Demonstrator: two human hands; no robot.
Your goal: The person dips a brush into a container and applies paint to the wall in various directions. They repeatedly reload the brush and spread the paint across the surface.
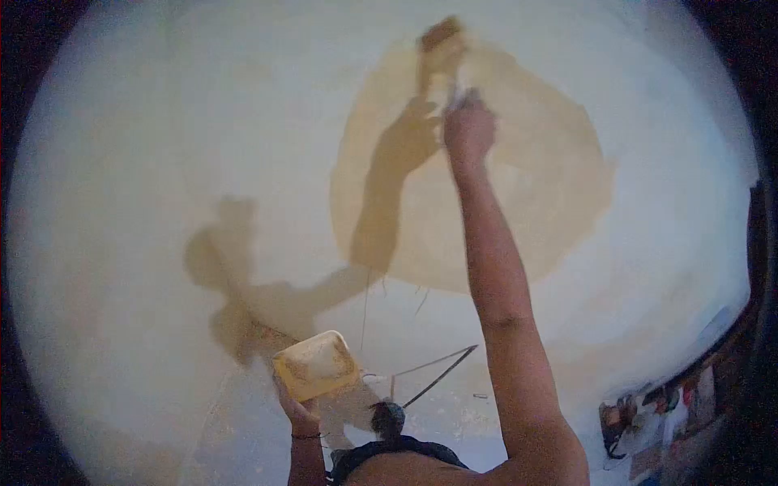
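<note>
My left hand [301, 410] holds a yellow square tub [318, 366] from below, at the lower left of the view; its inside shows a pale, smeared surface. My right hand [470, 128] is raised high with the arm stretched out, its fingers wrapped round the handle of a paint brush [450, 58] that is blurred by motion. The brush is at the upper part of a large tan round patch [519, 178] on the pale wall [203, 130]. Some of the brush's outline blends with its shadow.
A shadow of a person and a raised arm falls on the wall at the left. Thin dark lines form an angle [442, 375] low in the middle. Assorted items [664, 421] lie at the lower right. Something dark and round [387, 419] is near my body.
</note>
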